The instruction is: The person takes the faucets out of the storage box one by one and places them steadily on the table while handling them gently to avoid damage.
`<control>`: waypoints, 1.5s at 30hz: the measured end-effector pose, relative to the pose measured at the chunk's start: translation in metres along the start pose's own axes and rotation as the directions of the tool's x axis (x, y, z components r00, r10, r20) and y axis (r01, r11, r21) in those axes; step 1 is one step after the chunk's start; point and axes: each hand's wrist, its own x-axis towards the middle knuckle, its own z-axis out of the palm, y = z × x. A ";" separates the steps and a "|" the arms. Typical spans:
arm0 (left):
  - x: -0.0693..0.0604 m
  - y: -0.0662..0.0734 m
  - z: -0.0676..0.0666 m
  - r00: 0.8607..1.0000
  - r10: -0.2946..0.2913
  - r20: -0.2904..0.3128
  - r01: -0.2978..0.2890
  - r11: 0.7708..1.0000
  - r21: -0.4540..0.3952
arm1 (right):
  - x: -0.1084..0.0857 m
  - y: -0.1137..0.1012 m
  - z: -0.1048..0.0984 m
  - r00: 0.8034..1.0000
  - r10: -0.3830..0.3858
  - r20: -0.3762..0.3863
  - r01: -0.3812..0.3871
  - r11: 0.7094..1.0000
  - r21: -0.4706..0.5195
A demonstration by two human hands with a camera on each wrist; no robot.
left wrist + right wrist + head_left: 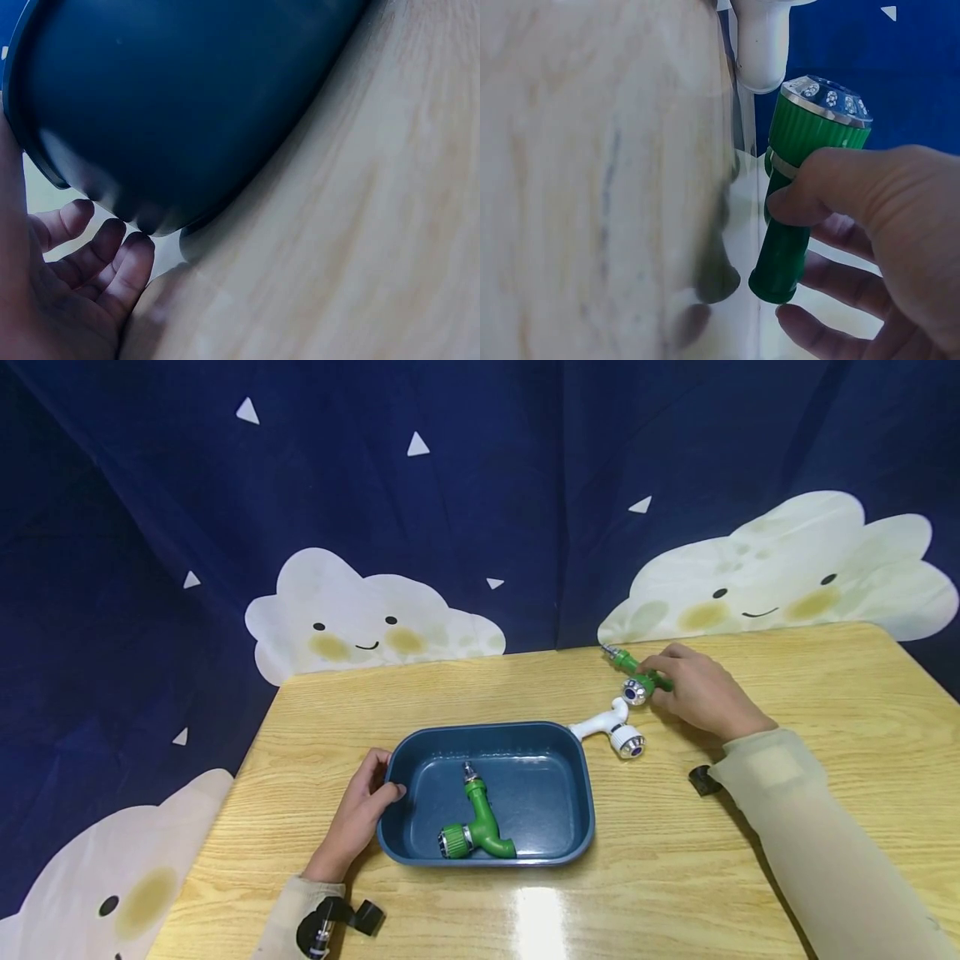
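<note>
My left hand [357,817] grips the left end of a dark blue plastic tub [542,802], thumb over the rim and fingers against the outer wall [172,97]. Inside the tub lies a green tap [483,818] with a ribbed knob and a metal-tipped end. Toward the back right of the table, my right hand [701,693] pinches a second green tap [814,131] between thumb and fingers; its knob has a silver and blue cap. Just in front of that tap lies a white tap [603,723], close to the tub's back right corner.
The wooden table [675,860] ends at a dark blue curtain [480,485] printed with clouds and small white triangles. Black straps [703,781] are on both wrists.
</note>
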 end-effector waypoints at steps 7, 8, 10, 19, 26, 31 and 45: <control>0.000 0.000 0.000 1.000 -0.005 0.001 0.005 1.000 -0.004 | 0.000 0.001 0.000 1.000 0.006 0.006 -0.006 1.000 -0.005; 0.000 0.000 0.000 1.000 -0.005 0.001 0.005 1.000 -0.004 | 0.000 0.001 0.000 1.000 0.007 0.008 -0.007 1.000 -0.004; 0.000 0.000 0.000 1.000 -0.005 0.000 0.005 1.000 -0.002 | 0.000 0.001 0.000 1.000 0.007 0.012 -0.007 1.000 -0.002; 0.000 0.000 0.000 1.000 -0.003 -0.001 0.003 1.000 -0.005 | 0.000 0.001 0.000 1.000 0.019 0.022 -0.018 1.000 -0.008; 0.000 -0.001 0.000 1.000 -0.003 0.000 0.003 1.000 -0.004 | 0.000 0.002 0.001 0.999 0.022 0.024 -0.022 1.000 -0.001; 0.000 -0.001 0.000 1.000 0.000 0.003 0.000 1.000 -0.007 | 0.000 0.002 0.001 1.000 0.019 0.022 -0.019 1.000 0.000; 0.000 -0.002 0.000 1.000 -0.001 -0.007 0.001 1.000 -0.003 | 0.001 0.003 0.003 0.999 0.036 0.029 -0.036 0.999 -0.002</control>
